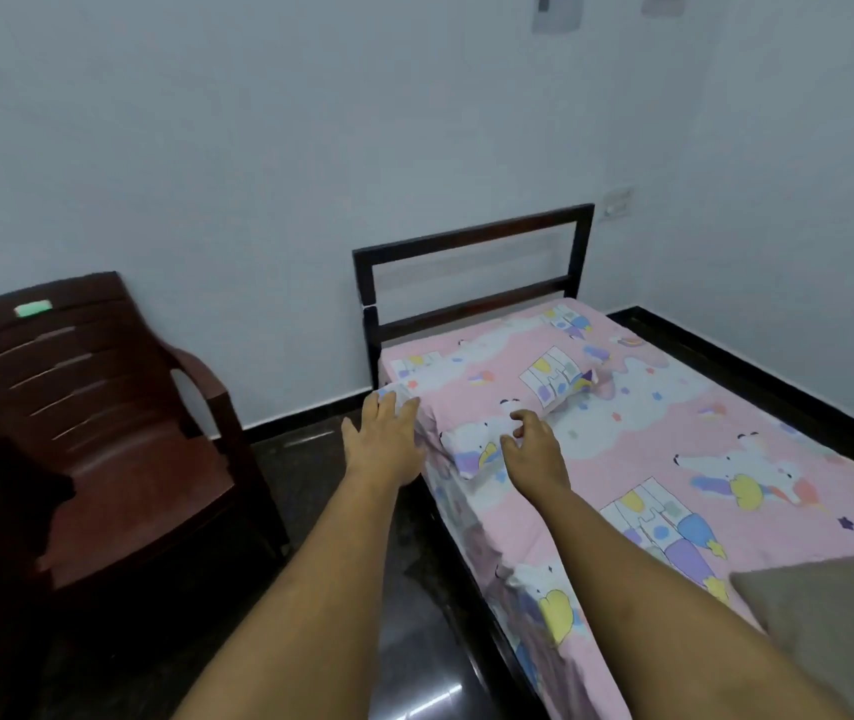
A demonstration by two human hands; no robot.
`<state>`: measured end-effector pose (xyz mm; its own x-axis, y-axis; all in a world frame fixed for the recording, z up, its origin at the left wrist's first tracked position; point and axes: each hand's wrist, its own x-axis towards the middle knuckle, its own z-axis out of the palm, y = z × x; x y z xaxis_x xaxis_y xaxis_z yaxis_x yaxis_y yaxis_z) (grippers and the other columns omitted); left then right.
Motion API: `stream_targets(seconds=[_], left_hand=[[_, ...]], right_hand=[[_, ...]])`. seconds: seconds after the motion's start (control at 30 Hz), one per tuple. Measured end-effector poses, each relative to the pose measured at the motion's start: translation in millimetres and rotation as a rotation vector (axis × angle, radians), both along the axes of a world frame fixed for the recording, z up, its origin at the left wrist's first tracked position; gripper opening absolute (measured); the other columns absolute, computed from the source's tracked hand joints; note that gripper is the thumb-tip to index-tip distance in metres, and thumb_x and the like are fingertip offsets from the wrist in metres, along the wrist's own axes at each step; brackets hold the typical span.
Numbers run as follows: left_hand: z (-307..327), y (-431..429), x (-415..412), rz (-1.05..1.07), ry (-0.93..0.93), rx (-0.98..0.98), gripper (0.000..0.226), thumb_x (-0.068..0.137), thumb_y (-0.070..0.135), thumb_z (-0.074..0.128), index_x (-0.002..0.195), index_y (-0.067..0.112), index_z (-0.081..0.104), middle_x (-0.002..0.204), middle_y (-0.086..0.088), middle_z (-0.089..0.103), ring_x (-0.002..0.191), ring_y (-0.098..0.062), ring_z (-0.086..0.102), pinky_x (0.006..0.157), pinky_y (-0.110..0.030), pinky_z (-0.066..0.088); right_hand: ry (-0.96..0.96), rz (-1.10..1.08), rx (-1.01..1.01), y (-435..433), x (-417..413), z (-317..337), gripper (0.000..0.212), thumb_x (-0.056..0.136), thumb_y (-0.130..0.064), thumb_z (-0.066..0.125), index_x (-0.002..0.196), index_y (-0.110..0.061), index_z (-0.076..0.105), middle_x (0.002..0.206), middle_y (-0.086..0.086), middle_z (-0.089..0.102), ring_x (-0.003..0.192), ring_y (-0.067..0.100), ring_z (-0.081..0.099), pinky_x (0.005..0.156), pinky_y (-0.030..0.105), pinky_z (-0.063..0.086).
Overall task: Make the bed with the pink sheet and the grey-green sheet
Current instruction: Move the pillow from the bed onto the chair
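Bedding check at the head end: found the pink sheet (648,459) spread flat across the mattress, with its near side hanging over the long edge toward the floor (404,641). Found the grey-green sheet (830,631) folded on the foot half of the bed, near the long edge, well apart from both hands and not yet opened. Noted the left hand (383,439) with fingers straight and tips laid on the pink sheet at the near head corner; judged as pressing that corner down to keep the fabric taut over the mattress edge. Noted the right hand (534,444) with fingers curled onto the near end of the pillow (544,392), apparently pinching its cover; judged as squaring the pillow, set slantwise just short of the headboard (466,237). Judged the pink layer almost done and the grey-green layer outstanding. Observed a narrow strip of floor between the bed's near side and the brown chair (118,433): enough for standing, tight for a wide sweep of cloth. Observed the head end and far side close to the wall (752,148); judged the near side and foot best for spreading.
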<state>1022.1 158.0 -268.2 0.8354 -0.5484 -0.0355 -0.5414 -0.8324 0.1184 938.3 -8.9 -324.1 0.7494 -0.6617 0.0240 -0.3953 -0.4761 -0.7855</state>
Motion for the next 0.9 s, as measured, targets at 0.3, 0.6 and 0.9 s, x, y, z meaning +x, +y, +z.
stream_targets(seconds=[0.3, 0.6, 0.9], left_hand=[[-35.1, -88.9, 151.1, -0.174, 0.061, 0.051, 0.066, 0.094, 0.041, 0.048, 0.149, 0.029, 0.014, 0.159, -0.002, 0.006, 0.146, -0.023, -0.003, 0.114, -0.054, 0.013], [-77.1, -218.1, 311.6, -0.256, 0.175, 0.158, 0.064, 0.095, 0.044, 0.046, 0.149, 0.029, 0.015, 0.158, -0.002, 0.009, 0.146, -0.025, 0.001, 0.113, -0.052, 0.015], [-144.3, -322.9, 437.6, -0.264, 0.363, 0.129, 0.061, 0.094, 0.042, 0.049, 0.147, 0.025, 0.024, 0.153, -0.003, 0.025, 0.141, -0.026, 0.019, 0.111, -0.047, 0.027]], right_hand=[[0.052, -0.142, 0.047, -73.6, 129.7, -31.8, 0.031, 0.096, -0.019, 0.047, 0.127, -0.015, 0.048, 0.124, 0.01, 0.05, 0.107, 0.026, 0.053, 0.087, 0.034, 0.042], [0.11, -0.226, 0.167, -193.4, 284.4, -70.8, 0.033, 0.096, -0.016, 0.049, 0.129, -0.012, 0.048, 0.126, 0.012, 0.052, 0.111, 0.024, 0.053, 0.089, 0.029, 0.039], [0.218, -0.395, 0.301, -289.6, 353.2, -120.9, 0.034, 0.093, -0.016, 0.053, 0.127, -0.011, 0.05, 0.127, 0.016, 0.051, 0.116, 0.025, 0.052, 0.099, 0.032, 0.037]])
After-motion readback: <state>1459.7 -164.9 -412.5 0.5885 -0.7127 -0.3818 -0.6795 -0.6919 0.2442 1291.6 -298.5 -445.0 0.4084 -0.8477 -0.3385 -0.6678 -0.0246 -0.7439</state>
